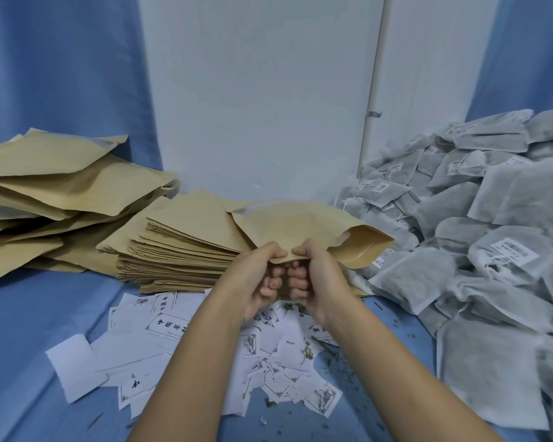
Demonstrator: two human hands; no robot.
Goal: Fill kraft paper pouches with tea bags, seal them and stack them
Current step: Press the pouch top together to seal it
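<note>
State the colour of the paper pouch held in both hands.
Plain tan kraft brown, unprinted; the flat paper pouch shows best in the head view.

We see matt tan kraft paper pouches (pixel 186 247), fibrous grey non-woven tea bags (pixel 479 237), thin white printed paper labels (pixel 173 352) and soft blue cloth (pixel 45 314).

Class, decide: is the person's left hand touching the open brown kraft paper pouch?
Touching. The head view shows the left hand pinching the lower edge of the open brown kraft paper pouch, thumb on top.
</note>
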